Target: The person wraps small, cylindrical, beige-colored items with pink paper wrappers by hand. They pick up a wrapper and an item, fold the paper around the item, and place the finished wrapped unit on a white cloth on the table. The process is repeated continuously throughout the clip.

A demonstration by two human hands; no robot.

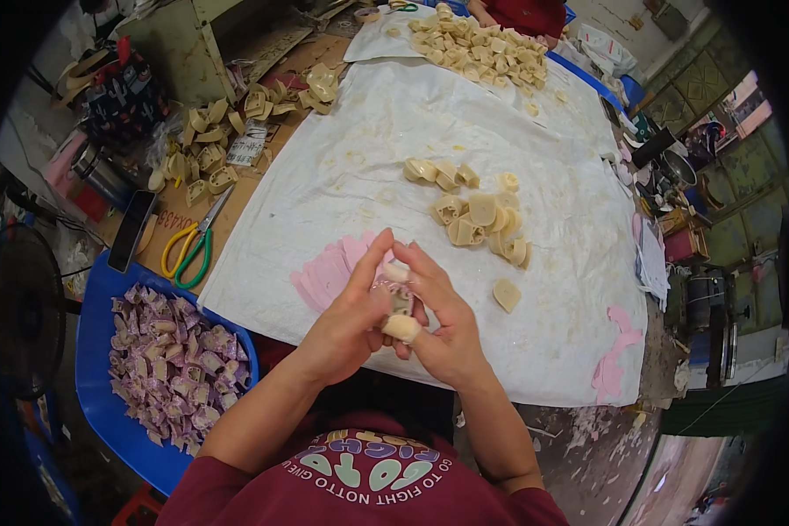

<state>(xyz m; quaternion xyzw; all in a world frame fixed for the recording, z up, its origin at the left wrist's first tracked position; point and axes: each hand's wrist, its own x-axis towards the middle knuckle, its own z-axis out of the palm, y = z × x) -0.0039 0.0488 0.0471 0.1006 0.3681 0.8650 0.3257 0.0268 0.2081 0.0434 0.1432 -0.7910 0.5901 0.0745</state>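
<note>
Cupping a rounded, hollow cream piece (401,330), both hands (349,323) (448,326)

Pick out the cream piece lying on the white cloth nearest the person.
The lone piece right of the right hand; the other cream pieces on the white cloth lie farther up, mostly bunched.

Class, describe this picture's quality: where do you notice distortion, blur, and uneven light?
Head view: a round black border frames the scene, and the white cloth's edges look bowed; head view: the left hand's thumb looks smeared beside the cream piece; head view: the cloth is brightly lit, while the fan sinks into darkness, its details hard to make out.
</note>
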